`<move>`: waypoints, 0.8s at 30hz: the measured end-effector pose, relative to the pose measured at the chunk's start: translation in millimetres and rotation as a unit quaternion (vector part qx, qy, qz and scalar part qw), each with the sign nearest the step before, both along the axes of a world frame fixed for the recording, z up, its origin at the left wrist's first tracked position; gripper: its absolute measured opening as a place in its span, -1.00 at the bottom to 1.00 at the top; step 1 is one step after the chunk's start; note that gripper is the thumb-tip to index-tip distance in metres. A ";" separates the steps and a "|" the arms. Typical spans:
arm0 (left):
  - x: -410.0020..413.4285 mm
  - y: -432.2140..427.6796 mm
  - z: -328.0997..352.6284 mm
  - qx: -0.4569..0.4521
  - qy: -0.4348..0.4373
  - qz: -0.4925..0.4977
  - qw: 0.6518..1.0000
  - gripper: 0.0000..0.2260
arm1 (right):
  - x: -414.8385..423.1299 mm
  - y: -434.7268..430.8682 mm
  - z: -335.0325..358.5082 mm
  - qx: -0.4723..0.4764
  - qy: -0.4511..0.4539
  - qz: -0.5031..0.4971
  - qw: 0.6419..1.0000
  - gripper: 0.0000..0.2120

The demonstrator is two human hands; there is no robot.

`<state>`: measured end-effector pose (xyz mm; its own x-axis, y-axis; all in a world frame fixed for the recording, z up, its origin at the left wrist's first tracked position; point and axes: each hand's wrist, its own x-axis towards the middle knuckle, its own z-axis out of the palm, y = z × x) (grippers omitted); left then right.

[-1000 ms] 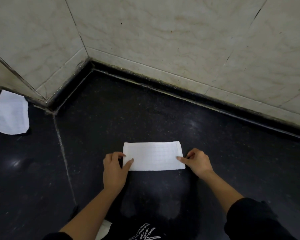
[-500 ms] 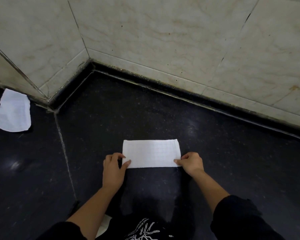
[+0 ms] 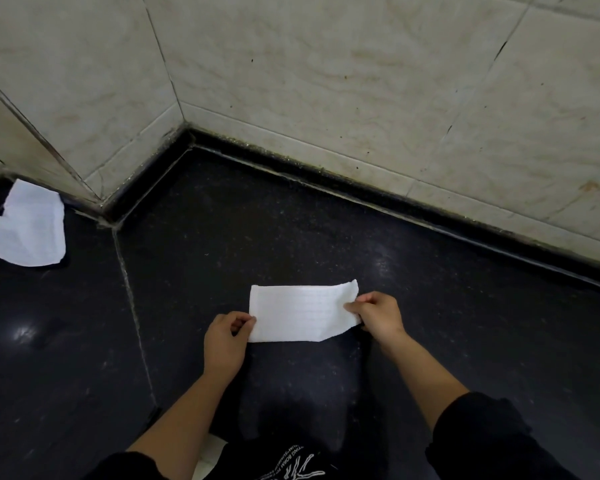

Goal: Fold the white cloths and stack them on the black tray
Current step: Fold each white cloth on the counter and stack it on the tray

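A folded white cloth [image 3: 298, 313] lies on the near middle of the black desk [image 3: 257, 220]. The left hand [image 3: 224, 341] pinches its left edge and the right hand [image 3: 378, 317] pinches its raised right end. Bare black desk stretches out to the right and far side, up to the tiled wall [image 3: 326, 81]. A crumpled cloth [image 3: 28, 233] lies far left.

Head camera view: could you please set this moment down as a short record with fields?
Surface: black speckled surface beside a tiled wall
Work piece: folded cloth, a white rectangle, its right end raised and curling
Hands: left hand pinches the cloth's left edge; right hand pinches its right end
Waiting: crumpled cloth, white, far left, by the wall's corner
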<state>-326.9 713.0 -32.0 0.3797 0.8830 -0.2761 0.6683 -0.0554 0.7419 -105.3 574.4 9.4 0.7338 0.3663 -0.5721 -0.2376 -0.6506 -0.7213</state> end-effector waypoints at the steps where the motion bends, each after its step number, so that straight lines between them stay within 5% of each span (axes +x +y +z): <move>1: 0.1 -0.1 -0.3 -0.006 -0.004 0.010 1.000 -0.95 | -3.5 5.0 4.0 0.012 0.000 0.019 1.000 -0.90; 10: 2.0 6.1 1.5 -0.056 -0.017 0.042 0.997 -0.94 | -50.8 65.4 10.5 -0.030 -0.031 0.191 0.981 -0.79; 15: -0.7 10.8 2.2 -0.068 -0.032 0.046 0.996 -0.90 | -70.7 90.6 3.1 -0.040 -0.027 0.232 0.971 -0.91; 21: -3.6 15.9 -0.6 -0.095 -0.047 0.061 0.992 -0.88 | -90.8 104.0 -10.2 -0.059 -0.034 0.263 0.962 -0.75; 24: -3.6 18.4 -2.7 -0.102 -0.049 0.059 0.992 -0.89 | -97.3 105.7 -15.0 -0.057 -0.044 0.268 0.961 -0.87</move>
<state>-330.4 731.4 -34.7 0.3104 0.8529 -0.4197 0.5849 0.1767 0.7916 -202.6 680.1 -5.6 0.5046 0.6431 -0.5760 0.2115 -0.7389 -0.6397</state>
